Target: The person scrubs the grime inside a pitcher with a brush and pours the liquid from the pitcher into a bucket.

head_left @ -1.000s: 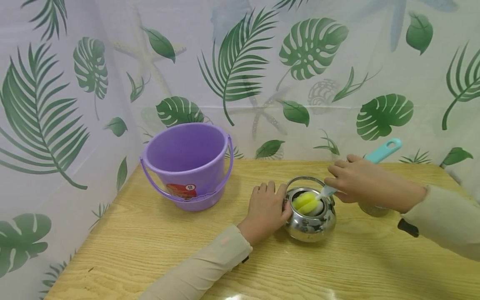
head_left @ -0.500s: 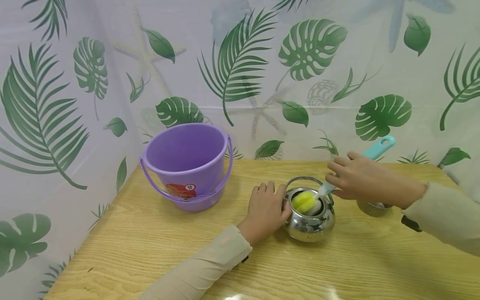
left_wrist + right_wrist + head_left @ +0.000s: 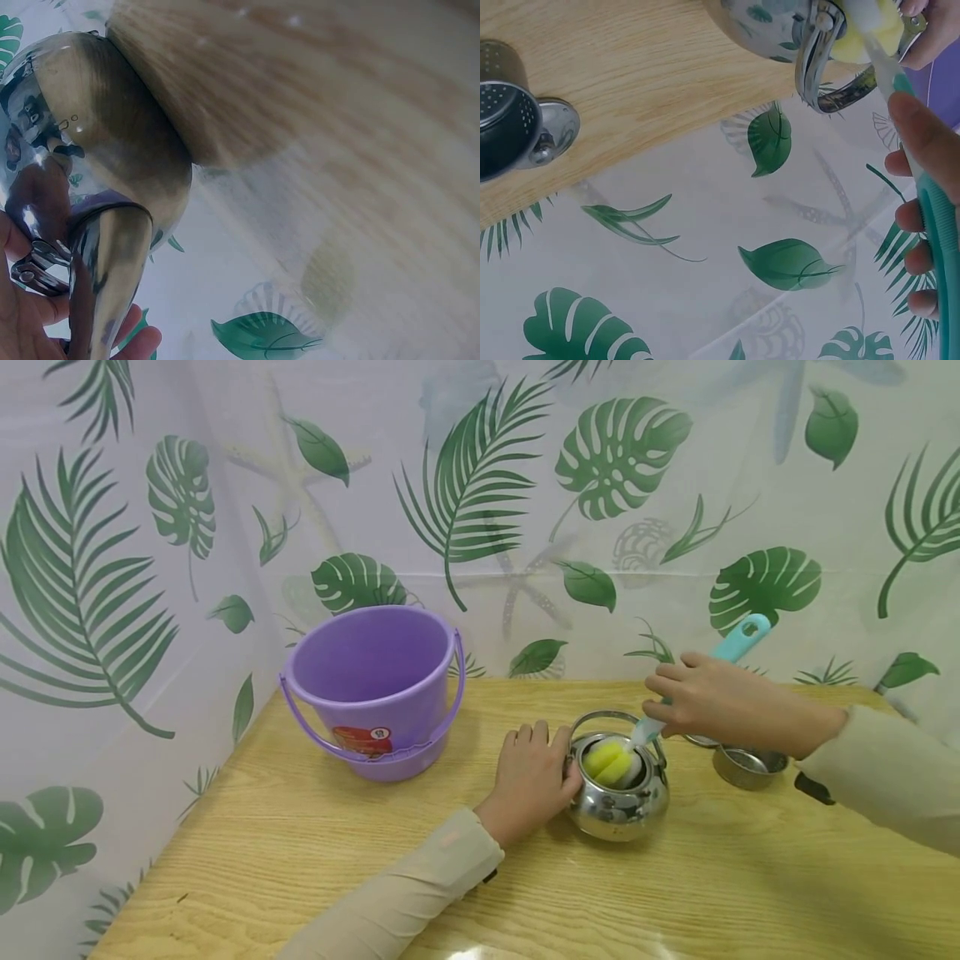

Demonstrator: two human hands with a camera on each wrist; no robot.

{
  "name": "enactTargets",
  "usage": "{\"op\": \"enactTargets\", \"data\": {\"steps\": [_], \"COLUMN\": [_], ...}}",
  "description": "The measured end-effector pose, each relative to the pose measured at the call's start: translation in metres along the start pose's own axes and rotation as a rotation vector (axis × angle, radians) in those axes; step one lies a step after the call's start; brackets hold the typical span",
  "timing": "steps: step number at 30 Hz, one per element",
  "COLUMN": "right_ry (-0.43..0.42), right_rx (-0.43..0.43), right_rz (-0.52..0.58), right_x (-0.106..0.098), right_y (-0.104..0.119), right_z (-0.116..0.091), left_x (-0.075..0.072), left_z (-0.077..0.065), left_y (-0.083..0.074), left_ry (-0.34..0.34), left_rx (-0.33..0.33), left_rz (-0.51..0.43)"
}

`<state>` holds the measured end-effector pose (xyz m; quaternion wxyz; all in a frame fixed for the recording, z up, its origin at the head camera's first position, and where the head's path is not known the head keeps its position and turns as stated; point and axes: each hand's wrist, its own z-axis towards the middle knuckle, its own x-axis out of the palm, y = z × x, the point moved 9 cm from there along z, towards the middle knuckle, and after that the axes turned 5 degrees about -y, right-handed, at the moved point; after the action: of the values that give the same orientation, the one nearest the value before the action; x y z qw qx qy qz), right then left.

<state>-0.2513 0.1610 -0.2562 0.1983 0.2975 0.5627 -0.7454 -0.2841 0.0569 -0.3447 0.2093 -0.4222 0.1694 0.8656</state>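
Note:
A shiny steel teapot (image 3: 618, 818) stands uncovered on the table, its loop handle raised behind the mouth. My left hand (image 3: 531, 772) grips its left side. In the left wrist view, fingers curl round the base of the spout (image 3: 112, 259), beside the handle's hinge (image 3: 41, 268). With my right hand (image 3: 708, 703) I hold a bottle brush by its turquoise handle (image 3: 741, 640), which slants up to the right. The brush's yellow and white sponge head (image 3: 609, 764) sits in the teapot's mouth; its lower part is hidden inside.
A purple bucket (image 3: 375, 685) with its handle hanging down stands left of the teapot. Behind my right wrist lie a perforated steel strainer cup (image 3: 506, 112) and a small knobbed lid (image 3: 559, 131). A leaf-patterned sheet (image 3: 517, 527) hangs along the table's back edge.
My right hand has shifted slightly left and up, and the brush handle now stands steeper. More of the strainer cup shows beneath the wrist. My left hand and the teapot have hardly moved.

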Motion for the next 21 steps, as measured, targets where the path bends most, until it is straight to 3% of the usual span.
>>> {"op": "enactTargets", "data": {"steps": [5, 15, 21], "right_ry": [0.054, 0.074, 0.029], "right_rx": [-0.015, -0.047, -0.068], "right_rz": [-0.027, -0.045, -0.026], "right_x": [0.000, -0.006, -0.013], "right_y": [0.000, 0.005, 0.008], "right_z": [0.001, 0.003, 0.010], "left_x": [0.000, 0.002, 0.001], "left_z": [0.000, 0.000, 0.000], "left_y": [0.000, 0.001, 0.000], "left_ry": [0.000, 0.004, -0.003], "left_rx": [0.000, -0.004, 0.000], "left_rz": [-0.001, -0.002, 0.003]}}
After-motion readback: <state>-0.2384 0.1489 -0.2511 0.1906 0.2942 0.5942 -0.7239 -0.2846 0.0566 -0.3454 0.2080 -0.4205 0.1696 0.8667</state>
